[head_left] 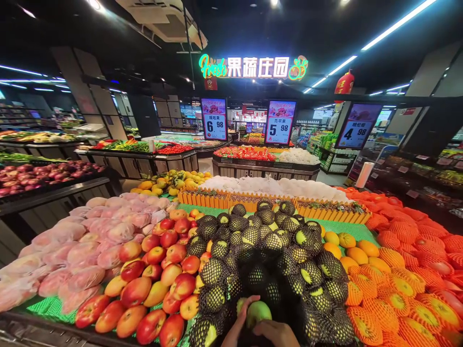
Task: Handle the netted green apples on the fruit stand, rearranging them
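Note:
At the bottom centre, a bare green apple [259, 312] sits between my two hands. My left hand [239, 326] closes on its left side, with the fingers pointing up along it. From the lower right, my right hand [275, 332] presses its fingers against the same apple. Both wrists run out of the frame at the bottom. Around and beyond my hands lies a heap of green fruit in black foam nets [249, 235]. A dark shadow covers the part of the heap just past my fingers.
Red-yellow apples [135, 289] and pink-wrapped fruit [81, 241] lie to the left. Oranges [367, 248] and orange-netted fruit [394, 301] lie to the right. Low orange fence planters [331, 210] cross the back of the display. Price screens [280, 122] hang beyond.

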### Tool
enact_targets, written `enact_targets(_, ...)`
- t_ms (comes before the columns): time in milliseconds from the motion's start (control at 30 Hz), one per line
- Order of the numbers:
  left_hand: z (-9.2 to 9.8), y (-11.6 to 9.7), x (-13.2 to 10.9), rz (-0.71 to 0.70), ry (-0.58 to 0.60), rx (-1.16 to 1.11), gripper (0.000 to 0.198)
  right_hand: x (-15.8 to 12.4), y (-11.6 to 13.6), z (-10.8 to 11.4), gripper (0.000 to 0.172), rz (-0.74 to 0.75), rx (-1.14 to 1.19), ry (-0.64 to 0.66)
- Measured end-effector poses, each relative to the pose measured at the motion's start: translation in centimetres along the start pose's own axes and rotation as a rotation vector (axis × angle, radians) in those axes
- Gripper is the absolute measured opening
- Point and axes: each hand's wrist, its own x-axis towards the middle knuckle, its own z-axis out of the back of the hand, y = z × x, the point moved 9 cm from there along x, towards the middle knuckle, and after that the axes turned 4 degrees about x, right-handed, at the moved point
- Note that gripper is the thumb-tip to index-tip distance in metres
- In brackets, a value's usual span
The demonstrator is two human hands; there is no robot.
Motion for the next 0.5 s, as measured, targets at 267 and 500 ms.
enact_targets(267, -3.6, -0.6, -0.6, -0.091, 0.349, 0.082, 0.082, -0.9, -0.8, 5.3, 0.034, -0.312, 0.148, -0.381)
enact_targets(500, -1.6, -0.9, -1.1, 0.025, 0.196, 0.404, 0.07, -2.3, -5.3, 1.9, 0.06, -0.639, 0.686, -0.43)
